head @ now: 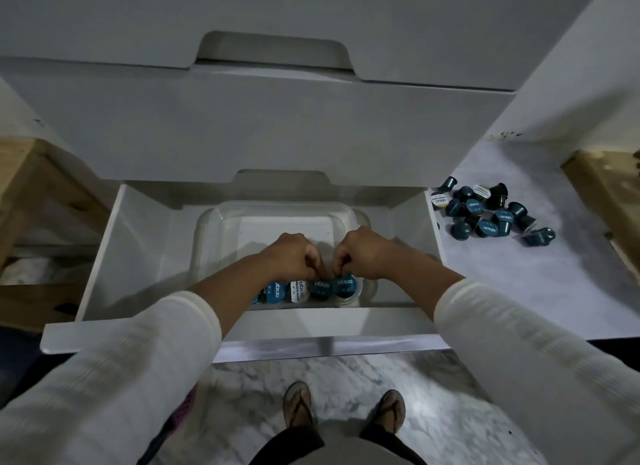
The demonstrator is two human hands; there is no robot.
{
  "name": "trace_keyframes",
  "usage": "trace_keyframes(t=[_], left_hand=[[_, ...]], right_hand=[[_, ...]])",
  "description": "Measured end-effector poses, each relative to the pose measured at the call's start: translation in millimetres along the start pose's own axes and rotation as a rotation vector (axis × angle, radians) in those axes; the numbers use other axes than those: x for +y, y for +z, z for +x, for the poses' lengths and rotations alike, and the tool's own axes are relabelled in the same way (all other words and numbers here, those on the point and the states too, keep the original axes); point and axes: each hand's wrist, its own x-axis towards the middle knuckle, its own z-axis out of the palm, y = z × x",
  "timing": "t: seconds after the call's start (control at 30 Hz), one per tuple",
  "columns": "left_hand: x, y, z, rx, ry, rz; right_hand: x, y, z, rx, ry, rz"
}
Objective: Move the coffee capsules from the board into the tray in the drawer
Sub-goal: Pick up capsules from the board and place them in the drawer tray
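A clear plastic tray (277, 210) lies in the open white drawer (138, 243). Along its near edge stands a row of several coffee capsules (298, 291), lids up, mostly blue, one with a white lid. My left hand (294, 257) pinches the blue capsule (319, 288) second from the right. My right hand (360, 253) pinches the rightmost blue capsule (345, 286). Both hands are inside the tray, side by side, fingertips pointing down. A loose pile of several dark blue and black capsules (485, 213) lies on the pale board (519, 274) to the right of the drawer.
A closed drawer front (263, 125) overhangs the back of the open drawer. Wooden furniture stands at the far left (38, 201) and far right (609, 194). Below, marble floor (346, 378) and my sandalled feet (298, 407).
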Motion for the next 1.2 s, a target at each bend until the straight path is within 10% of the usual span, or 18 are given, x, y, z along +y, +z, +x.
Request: trace_keyframes(t=[0.67, 1.2], left_hand=[[53, 16, -22, 0.428, -0.124, 0.177], [162, 54, -12, 0.764, 0.125, 0.151]], right_hand=[[-9, 10, -40, 0.467, 0.074, -0.134], [60, -6, -116, 1.020, 0.081, 0.038]])
